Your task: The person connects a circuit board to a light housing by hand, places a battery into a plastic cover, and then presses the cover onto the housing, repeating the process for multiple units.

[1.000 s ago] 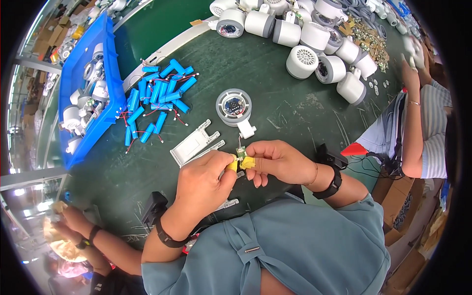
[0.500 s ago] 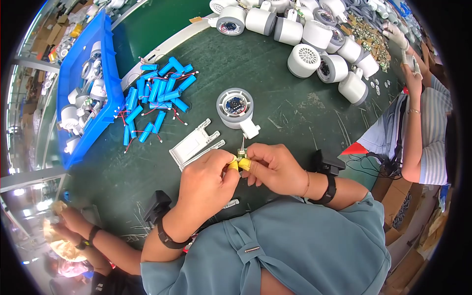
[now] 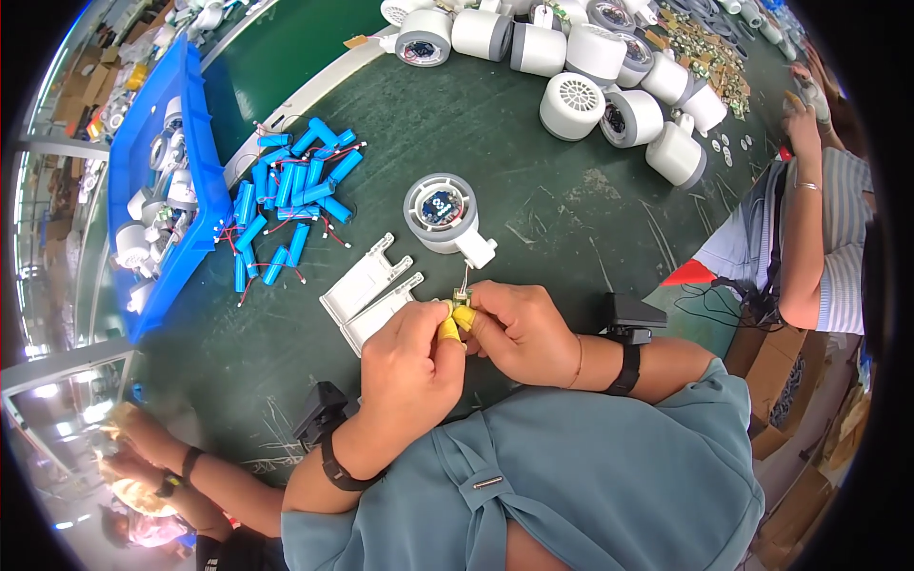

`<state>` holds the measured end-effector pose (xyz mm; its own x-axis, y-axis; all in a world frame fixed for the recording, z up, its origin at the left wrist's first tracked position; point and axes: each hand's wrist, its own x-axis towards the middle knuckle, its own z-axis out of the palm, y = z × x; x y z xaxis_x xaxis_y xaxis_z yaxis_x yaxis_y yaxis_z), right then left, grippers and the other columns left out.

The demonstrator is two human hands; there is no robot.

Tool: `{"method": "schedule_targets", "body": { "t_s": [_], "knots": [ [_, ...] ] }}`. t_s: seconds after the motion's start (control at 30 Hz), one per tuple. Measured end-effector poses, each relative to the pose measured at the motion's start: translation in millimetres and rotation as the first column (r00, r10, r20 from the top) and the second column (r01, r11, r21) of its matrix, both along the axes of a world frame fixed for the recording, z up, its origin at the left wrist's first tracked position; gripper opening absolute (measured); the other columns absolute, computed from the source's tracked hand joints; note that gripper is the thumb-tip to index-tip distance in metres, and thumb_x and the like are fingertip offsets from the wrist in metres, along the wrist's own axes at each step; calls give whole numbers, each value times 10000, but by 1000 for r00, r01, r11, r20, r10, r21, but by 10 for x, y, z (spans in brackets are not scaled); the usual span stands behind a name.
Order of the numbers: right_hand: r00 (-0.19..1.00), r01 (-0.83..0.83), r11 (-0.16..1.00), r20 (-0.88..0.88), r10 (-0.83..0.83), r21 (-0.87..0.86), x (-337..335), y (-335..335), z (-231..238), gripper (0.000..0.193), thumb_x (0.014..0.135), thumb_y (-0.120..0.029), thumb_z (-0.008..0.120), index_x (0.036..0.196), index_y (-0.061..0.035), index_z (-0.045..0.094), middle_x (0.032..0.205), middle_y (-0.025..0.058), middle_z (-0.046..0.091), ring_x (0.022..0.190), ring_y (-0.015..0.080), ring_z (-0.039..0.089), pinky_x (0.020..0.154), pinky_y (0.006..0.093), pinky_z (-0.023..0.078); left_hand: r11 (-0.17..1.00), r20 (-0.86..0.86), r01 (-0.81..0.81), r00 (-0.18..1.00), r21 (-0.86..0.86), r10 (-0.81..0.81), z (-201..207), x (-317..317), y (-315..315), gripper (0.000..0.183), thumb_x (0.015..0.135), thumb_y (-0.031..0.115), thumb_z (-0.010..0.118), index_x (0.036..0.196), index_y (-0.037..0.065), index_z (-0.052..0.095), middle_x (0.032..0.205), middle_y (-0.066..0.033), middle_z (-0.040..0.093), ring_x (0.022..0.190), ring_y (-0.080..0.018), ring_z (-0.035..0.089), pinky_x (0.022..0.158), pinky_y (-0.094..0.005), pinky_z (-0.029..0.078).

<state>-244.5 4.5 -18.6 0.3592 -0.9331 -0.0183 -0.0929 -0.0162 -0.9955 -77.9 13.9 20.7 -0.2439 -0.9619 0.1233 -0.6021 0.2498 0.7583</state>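
Note:
My left hand and my right hand meet over the dark green table, both pinching a small connector part with thin wires running up from it. Yellow finger cots cover the pinching fingertips. The wires lead to a round white-and-grey housing with a circuit board showing inside, just beyond my hands. Two white plastic brackets lie left of my hands, touching my left fingers' side. Both wrists wear black bands.
A heap of blue cylindrical battery cells with red wires lies at the left. A blue bin holds white parts. Several white-grey housings line the far edge. Other people sit at the right and lower left.
My hands stay together on the small part, with only slight finger shifts. The person at the right has raised a hand toward the far edge.

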Motion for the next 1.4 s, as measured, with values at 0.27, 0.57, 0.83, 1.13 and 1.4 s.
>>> {"method": "schedule_targets", "body": {
  "t_s": [0.27,0.57,0.83,1.13,1.4],
  "knots": [
    [990,28,971,-127,-60,-239,-7,20,-47,92,845,-43,637,858,0,556,759,148,634,647,334,636,572,393,519,931,-73,17,997,365,11,150,136,-216,194,804,-4,660,995,-27,645,791,-38,668,664,-60,592,602,-228,493],
    [983,12,947,-171,-71,-322,-20,28,-68,213,827,-53,723,1002,15,623,770,118,659,626,219,664,556,303,524,942,77,42,994,333,-72,96,89,-274,145,773,45,701,883,-37,657,771,-59,681,659,-59,612,601,-234,507],
    [981,21,964,-180,-71,-267,-30,42,-52,205,833,-44,704,1007,18,616,780,123,668,648,223,684,576,300,539,930,35,89,994,358,-108,156,189,-237,247,811,50,705,1039,-29,651,833,-44,688,685,-75,620,627,-237,512],
    [948,-31,759,-259,-184,-650,-8,12,140,306,764,-58,755,1046,-54,638,973,81,624,775,202,634,660,316,524,567,-540,309,787,763,298,195,591,-137,414,940,28,482,1351,-17,481,1260,-144,596,1084,-211,606,800,-323,554],
    [885,-453,346,-462,62,-821,247,-104,295,269,832,-171,652,1090,-109,691,1111,19,617,1079,208,590,942,342,494,601,-634,376,714,705,297,102,668,-65,477,924,-22,423,1401,7,420,1274,-129,576,1151,-186,572,938,-292,467]
  ]
}}
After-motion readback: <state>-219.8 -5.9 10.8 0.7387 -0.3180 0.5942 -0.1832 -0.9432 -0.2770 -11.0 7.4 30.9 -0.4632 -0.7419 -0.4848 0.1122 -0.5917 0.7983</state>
